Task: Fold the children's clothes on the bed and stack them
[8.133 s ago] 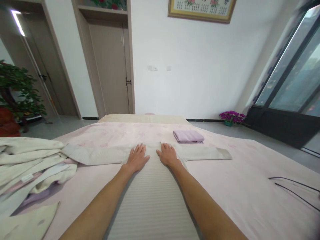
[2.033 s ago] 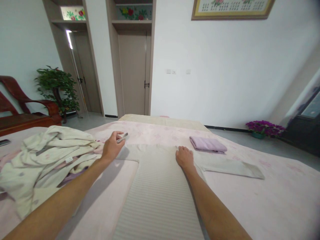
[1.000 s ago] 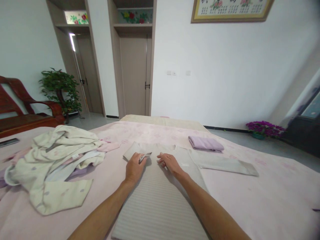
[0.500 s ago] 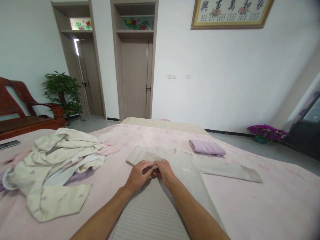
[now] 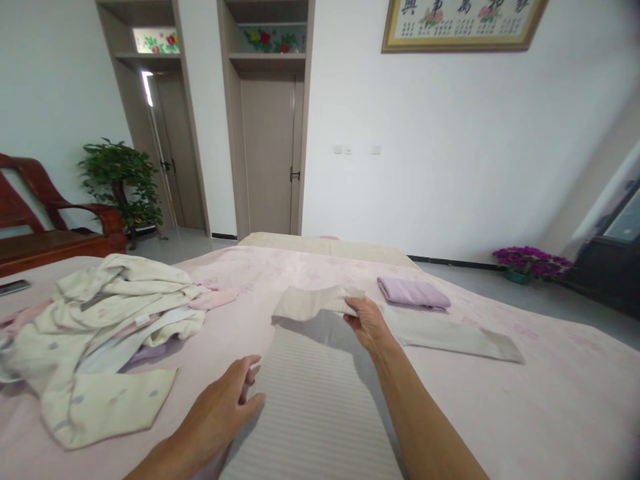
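Observation:
A pale grey ribbed top (image 5: 310, 407) lies flat on the pink bed sheet (image 5: 525, 400) in front of me. My right hand (image 5: 367, 322) is closed on its left sleeve (image 5: 310, 301), which is folded across the chest and lifted slightly off the fabric. The other sleeve (image 5: 450, 335) stretches out flat to the right. My left hand (image 5: 225, 410) rests at the top's left edge, lower down, fingers loosely curled and touching the edge of the fabric.
A heap of cream and lilac clothes (image 5: 100, 333) lies on the left of the bed. A folded lilac cloth (image 5: 413, 293) sits beyond the right sleeve. A wooden chair (image 5: 45, 227), a plant (image 5: 120, 180) and purple flowers (image 5: 530, 260) stand around the room.
The left sleeve was picked up and folded across the chest. Both hands met on it; now my right hand alone holds it farther up, and my left hand has dropped back to the top's lower left edge.

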Motion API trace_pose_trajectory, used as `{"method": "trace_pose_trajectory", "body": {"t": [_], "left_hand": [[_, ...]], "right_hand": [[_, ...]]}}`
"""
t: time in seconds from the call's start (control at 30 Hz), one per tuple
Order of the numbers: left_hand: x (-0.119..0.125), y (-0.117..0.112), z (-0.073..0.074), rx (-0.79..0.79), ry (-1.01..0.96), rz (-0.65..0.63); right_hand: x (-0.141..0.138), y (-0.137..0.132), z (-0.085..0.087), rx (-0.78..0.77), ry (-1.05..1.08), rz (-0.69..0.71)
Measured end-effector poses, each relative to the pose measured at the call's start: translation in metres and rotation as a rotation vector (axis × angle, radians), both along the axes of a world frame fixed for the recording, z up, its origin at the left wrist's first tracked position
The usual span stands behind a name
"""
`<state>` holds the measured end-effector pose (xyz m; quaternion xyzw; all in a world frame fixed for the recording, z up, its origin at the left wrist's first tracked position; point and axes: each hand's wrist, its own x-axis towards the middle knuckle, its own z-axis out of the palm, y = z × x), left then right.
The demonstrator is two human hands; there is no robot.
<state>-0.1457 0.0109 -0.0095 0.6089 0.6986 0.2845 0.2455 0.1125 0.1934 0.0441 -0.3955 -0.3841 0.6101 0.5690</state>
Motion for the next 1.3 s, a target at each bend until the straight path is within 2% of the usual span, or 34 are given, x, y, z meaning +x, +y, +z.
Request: {"method": "trace_pose_trajectory", "body": {"t": [0.13, 0.3, 0.4, 0.47, 0.63, 0.77, 0.83, 0.9, 0.93, 1.0, 1.1, 1.2, 1.3], "left_hand": [[0.0, -0.017, 0.0, -0.097, 0.008, -0.046], [0.006, -0.018, -0.011, -0.101, -0.055, -0.049], [0.013, -0.019, -0.011, -0.086, -0.026, -0.019], [0.021, -0.02, -0.005, -0.085, 0.021, -0.052], [0.054, -0.025, 0.025, -0.093, 0.172, -0.285], [0.076, -0.02, 0.04, -0.169, 0.104, -0.418], [0.078, -0.009, 0.042, -0.211, -0.017, -0.474], [0.077, 0.009, 0.042, -0.213, -0.158, -0.472], [0.076, 0.021, 0.042, -0.203, -0.237, -0.43], [0.075, 0.048, 0.041, -0.187, -0.432, -0.266], [0.08, 0.088, 0.038, -0.186, -0.855, -0.018], [0.087, 0.121, 0.029, -0.198, -1.16, 0.092], [0.091, 0.146, 0.015, -0.211, -1.284, 0.14]], "right_hand": [[0.013, 0.001, 0.014, 0.04, 0.0, -0.043], [0.026, 0.001, 0.029, 0.105, -0.037, -0.127], [0.034, 0.001, 0.036, 0.137, -0.011, -0.15], [0.039, 0.0, 0.04, 0.152, 0.003, -0.178], [0.05, -0.006, 0.055, 0.219, 0.029, -0.222], [0.054, -0.014, 0.066, 0.251, 0.033, -0.258], [0.054, -0.016, 0.069, 0.27, 0.017, -0.263], [0.052, -0.017, 0.07, 0.298, -0.004, -0.253], [0.051, -0.018, 0.07, 0.31, -0.02, -0.241], [0.048, -0.02, 0.071, 0.33, -0.07, -0.198], [0.044, -0.026, 0.074, 0.368, -0.179, -0.093], [0.042, -0.038, 0.082, 0.427, -0.301, 0.075], [0.04, -0.052, 0.088, 0.439, -0.486, 0.334]]}}
